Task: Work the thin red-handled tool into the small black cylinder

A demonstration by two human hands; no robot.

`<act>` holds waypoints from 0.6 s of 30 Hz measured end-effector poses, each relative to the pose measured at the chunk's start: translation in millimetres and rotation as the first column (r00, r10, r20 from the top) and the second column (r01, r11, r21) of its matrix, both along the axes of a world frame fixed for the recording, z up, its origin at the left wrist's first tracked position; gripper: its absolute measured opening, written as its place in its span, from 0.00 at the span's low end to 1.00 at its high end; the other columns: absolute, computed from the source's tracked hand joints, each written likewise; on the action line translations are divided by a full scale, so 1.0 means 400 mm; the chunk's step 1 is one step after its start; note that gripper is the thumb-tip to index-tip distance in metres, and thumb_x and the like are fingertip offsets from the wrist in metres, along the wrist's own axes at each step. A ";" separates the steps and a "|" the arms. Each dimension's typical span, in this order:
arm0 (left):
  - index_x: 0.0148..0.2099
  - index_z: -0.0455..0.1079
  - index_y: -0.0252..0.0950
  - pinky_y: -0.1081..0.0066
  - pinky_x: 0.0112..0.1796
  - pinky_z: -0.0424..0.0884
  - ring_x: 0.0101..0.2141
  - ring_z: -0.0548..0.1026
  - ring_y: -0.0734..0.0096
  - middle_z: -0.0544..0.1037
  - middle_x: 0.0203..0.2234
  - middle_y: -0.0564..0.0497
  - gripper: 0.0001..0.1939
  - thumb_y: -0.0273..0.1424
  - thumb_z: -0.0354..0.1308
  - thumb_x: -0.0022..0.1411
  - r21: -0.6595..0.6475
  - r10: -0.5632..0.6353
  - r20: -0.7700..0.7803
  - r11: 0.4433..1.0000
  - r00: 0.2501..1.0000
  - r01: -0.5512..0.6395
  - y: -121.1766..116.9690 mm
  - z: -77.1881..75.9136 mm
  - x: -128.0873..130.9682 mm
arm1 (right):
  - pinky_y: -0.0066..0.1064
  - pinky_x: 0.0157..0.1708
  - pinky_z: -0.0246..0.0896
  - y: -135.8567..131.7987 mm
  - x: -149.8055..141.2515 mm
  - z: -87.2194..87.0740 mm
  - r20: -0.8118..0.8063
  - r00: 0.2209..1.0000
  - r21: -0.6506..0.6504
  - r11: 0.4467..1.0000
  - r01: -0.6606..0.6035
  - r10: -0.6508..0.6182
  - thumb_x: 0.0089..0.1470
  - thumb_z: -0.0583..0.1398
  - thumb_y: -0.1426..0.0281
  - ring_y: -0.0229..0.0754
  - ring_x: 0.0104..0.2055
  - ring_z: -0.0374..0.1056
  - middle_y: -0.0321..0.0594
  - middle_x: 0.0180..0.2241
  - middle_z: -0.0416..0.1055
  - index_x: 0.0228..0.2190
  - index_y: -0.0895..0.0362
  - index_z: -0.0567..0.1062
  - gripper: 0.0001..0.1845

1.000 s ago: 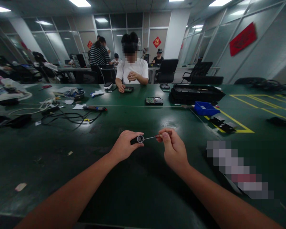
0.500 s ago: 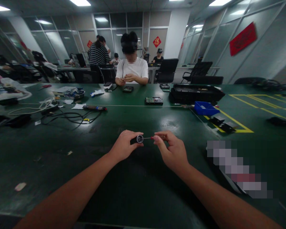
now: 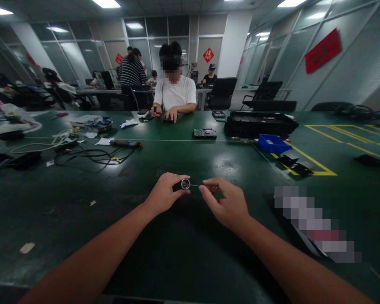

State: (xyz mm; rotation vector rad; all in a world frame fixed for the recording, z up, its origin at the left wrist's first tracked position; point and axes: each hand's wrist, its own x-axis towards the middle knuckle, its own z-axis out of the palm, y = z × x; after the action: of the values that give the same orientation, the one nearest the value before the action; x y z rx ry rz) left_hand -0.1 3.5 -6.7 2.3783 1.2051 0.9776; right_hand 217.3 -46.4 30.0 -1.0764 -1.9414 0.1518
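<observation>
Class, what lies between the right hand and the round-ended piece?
In the head view, a thin metal shaft shows between the right hand and the round-ended piece.

It's a bare left hand (image 3: 163, 193) on one side of the grip, slim thumb (image 3: 180, 194) and slim index finger (image 3: 178, 177); just behind, a narrow left wrist (image 3: 147, 211) leads into a bare left forearm (image 3: 110, 245), smooth in outline, thickening as it gets farther from the grip! Across on the other side, the right hand (image 3: 230, 200), bare too, tapering thumb (image 3: 209, 197), rounded knuckles (image 3: 221, 182); and back from the grip, a bare right forearm (image 3: 281, 249), evenly contoured, broadening all the way out!
</observation>
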 end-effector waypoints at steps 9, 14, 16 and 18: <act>0.55 0.73 0.43 0.58 0.48 0.67 0.45 0.75 0.59 0.81 0.45 0.50 0.20 0.38 0.66 0.61 -0.005 -0.002 -0.018 1.000 1.000 0.001 0.001 0.000 0.000 | 0.37 0.39 0.68 -0.011 -0.001 0.002 -0.088 0.992 -0.105 0.990 -0.098 0.089 0.65 0.54 0.67 0.44 0.37 0.73 0.41 0.36 0.76 0.44 0.53 0.74 0.10; 0.55 0.73 0.43 0.59 0.48 0.67 0.44 0.75 0.59 0.81 0.44 0.50 0.21 0.37 0.67 0.60 0.002 0.016 -0.014 1.000 1.000 -0.016 0.001 0.000 -0.003 | 0.36 0.38 0.70 0.006 -0.015 -0.018 -0.471 0.882 -0.268 0.957 -0.111 -0.029 0.63 0.57 0.61 0.43 0.35 0.75 0.40 0.33 0.77 0.42 0.55 0.75 0.12; 0.55 0.73 0.43 0.59 0.48 0.67 0.45 0.76 0.59 0.81 0.44 0.50 0.21 0.37 0.67 0.60 0.010 0.008 -0.007 1.000 1.000 -0.008 0.003 0.000 -0.005 | 0.37 0.38 0.71 0.022 -0.018 -0.026 -0.596 0.800 -0.322 0.934 -0.157 -0.071 0.63 0.58 0.59 0.43 0.34 0.74 0.41 0.33 0.77 0.40 0.56 0.75 0.14; 0.55 0.73 0.43 0.58 0.49 0.67 0.46 0.76 0.59 0.81 0.45 0.50 0.20 0.36 0.67 0.61 0.024 -0.007 -0.002 1.000 1.000 0.007 0.006 0.000 -0.007 | 0.38 0.38 0.72 0.041 -0.016 -0.036 -0.714 0.688 -0.374 0.902 -0.214 -0.133 0.62 0.58 0.58 0.42 0.33 0.74 0.41 0.33 0.76 0.39 0.57 0.75 0.15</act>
State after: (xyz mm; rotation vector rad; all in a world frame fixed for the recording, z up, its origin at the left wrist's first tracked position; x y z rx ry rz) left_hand -3.0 5.9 -6.5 2.4005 1.1911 0.9934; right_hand 210.9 -30.1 15.5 -1.0224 -1.2016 0.9429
